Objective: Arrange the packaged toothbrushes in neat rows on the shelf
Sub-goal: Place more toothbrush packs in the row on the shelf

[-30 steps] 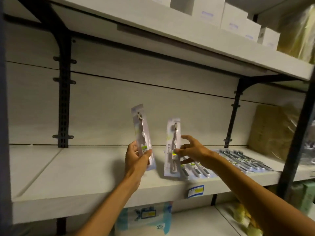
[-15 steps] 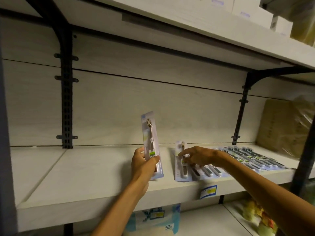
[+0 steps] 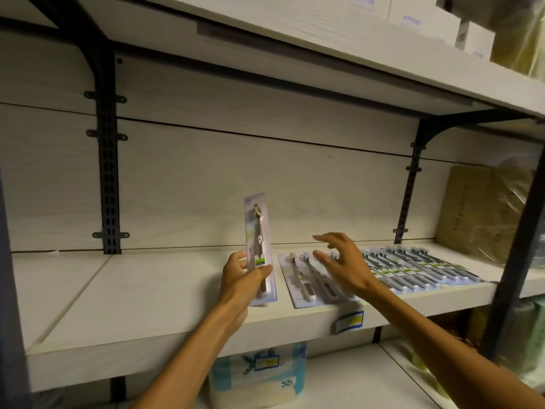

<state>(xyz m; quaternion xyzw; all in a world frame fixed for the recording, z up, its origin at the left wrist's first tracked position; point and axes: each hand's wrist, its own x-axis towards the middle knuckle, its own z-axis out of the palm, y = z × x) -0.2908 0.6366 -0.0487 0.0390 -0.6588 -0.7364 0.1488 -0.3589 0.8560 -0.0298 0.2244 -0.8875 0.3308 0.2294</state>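
On the pale wooden shelf (image 3: 141,293) in front of me, which runs the width of the view on black brackets (image 3: 109,160), the packaged toothbrushes lie flat in a row (image 3: 392,268) toward the right side, overlapping one another and reaching almost to the black upright post (image 3: 519,255). The shelf's left half is bare board. Above it hangs another shelf (image 3: 324,45) with white boxes (image 3: 413,13) along its top. At the far right of my shelf sits a brown parcel wrapped in clear film (image 3: 486,214). Below, on the lower shelf, stands a blue-and-white pack (image 3: 259,376) marked 52.

My right hand (image 3: 342,261) hovers just above the left end of the row, fingers spread and relaxed, holding nothing; whether the fingertips touch the packs I cannot tell. The leftmost pack (image 3: 298,278) lies flat just beside that hand, slightly angled.

My left hand (image 3: 241,281) grips one packaged toothbrush (image 3: 259,246) upright by its lower part, thumb across the front of the card, fingers behind. It stands just left of the row, its bottom edge near the shelf's front. A small blue-and-yellow price label (image 3: 349,320) sticks to the shelf's front lip under the row.
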